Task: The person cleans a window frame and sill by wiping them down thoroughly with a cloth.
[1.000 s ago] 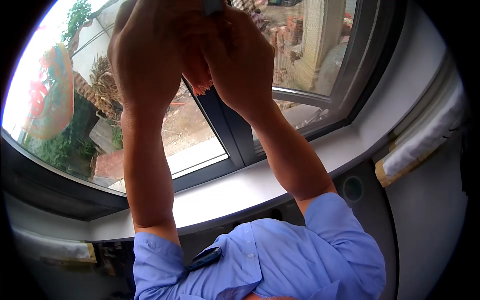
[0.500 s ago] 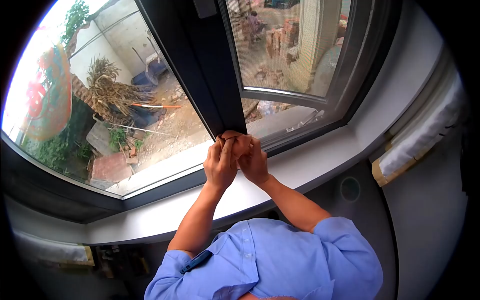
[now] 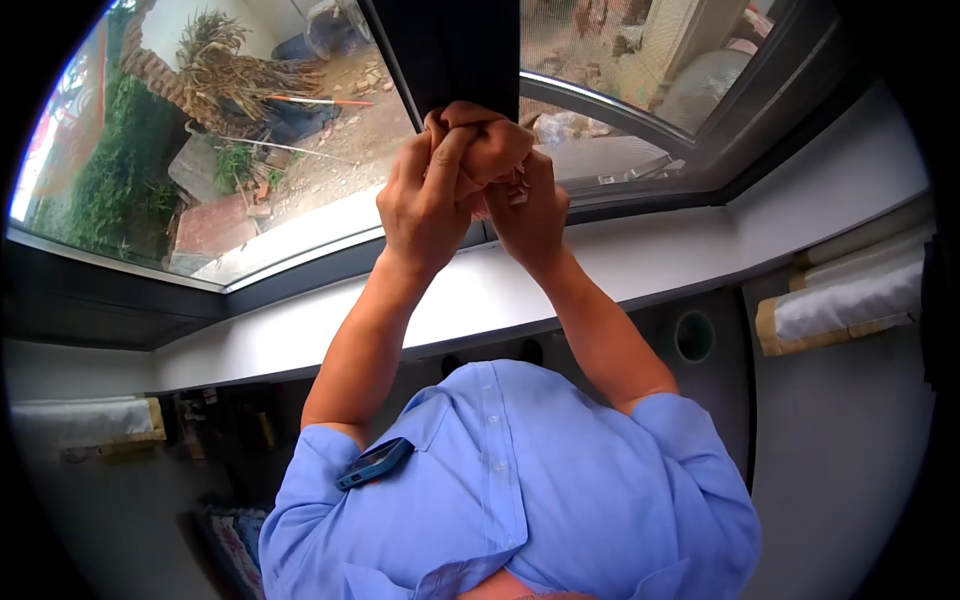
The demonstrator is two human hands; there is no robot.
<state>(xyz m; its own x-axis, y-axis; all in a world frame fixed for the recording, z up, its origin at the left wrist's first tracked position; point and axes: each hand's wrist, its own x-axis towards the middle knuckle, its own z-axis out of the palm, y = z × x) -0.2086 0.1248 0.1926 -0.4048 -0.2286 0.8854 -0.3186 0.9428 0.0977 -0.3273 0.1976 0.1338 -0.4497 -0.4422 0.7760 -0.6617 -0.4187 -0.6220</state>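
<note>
A crumpled, pinkish-brown cloth [image 3: 492,150] is bunched between my two hands, in front of the dark window post [image 3: 465,60]. My left hand [image 3: 422,205] grips its left side, with the fingers bent over the folds. On the other side my right hand [image 3: 530,212] has its fingers closed on the lower right part of the cloth. Both arms are stretched out over the white windowsill [image 3: 480,295]. The hands and cloth hide the lower part of the post, and I cannot tell whether the cloth touches it.
A large glass pane [image 3: 330,170] is on the left. To the right a framed screen [image 3: 610,60] stands at an angle. Rolled white fabric with tan edging [image 3: 850,310] hangs at the right. A blue phone [image 3: 375,463] sits in the shirt pocket.
My view has tilted downward, showing more of the shirt. Both hands and the cloth appear higher and larger in the picture, still held together at the post.
</note>
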